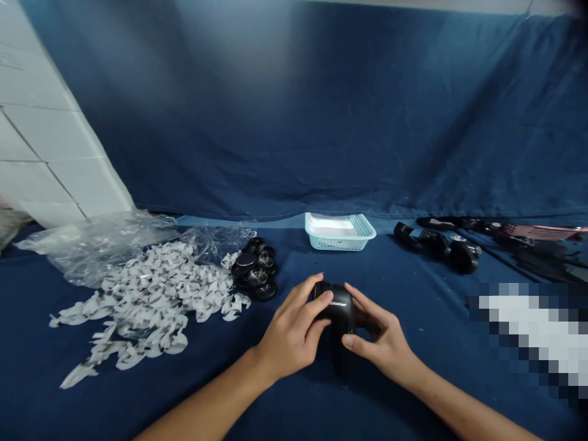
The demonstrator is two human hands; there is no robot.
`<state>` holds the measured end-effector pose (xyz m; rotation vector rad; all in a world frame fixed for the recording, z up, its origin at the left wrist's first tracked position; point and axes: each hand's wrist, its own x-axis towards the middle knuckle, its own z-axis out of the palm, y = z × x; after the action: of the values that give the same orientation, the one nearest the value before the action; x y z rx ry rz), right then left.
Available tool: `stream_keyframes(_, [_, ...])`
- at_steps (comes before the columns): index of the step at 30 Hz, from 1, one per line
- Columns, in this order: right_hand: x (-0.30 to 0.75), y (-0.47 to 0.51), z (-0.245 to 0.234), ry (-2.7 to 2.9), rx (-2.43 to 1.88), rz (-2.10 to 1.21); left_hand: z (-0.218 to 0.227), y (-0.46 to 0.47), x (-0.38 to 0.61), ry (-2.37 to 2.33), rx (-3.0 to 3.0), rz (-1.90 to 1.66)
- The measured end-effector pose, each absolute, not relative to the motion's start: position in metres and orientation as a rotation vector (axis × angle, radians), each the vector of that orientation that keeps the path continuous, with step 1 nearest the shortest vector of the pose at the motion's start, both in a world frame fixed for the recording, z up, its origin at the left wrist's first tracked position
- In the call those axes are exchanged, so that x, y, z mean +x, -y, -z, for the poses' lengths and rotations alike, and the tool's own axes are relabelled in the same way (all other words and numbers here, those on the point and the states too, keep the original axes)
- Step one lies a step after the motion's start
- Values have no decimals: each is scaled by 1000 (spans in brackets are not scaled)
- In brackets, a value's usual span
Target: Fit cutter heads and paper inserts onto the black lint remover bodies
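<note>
A black handheld device (340,309) with white lettering on its rounded head is held between both hands, its dark handle pointing down toward me. My left hand (296,324) grips the head from the left, one finger lying on top beside the lettering. On the other side, my right hand (379,331) holds it with fingers behind the head and the thumb against the near right side. The underside of the device is hidden. Nearest to my left hand is a cluster of round black discs (258,277), some with shiny ribbed faces.
White curled plastic-looking pieces (169,288) lie heaped at left, with clear plastic bags (105,245) behind. A light blue basket (340,244) holding something white stands at the back. Black device parts (434,245) and cables (509,263) lie at right. Blue cloth (294,122) hangs behind.
</note>
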<state>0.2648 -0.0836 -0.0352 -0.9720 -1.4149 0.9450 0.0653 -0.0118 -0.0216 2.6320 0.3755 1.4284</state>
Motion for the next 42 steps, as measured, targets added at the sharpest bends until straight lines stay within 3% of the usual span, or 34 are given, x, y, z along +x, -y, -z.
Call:
stream_keyframes(17, [260,82,33,1224,-860,-1270,24,13,70,-471,2608,-1448])
stream_keyframes(42, [263,76,31,1434,-908,-1161,25,9,69,-527,2573,-1416])
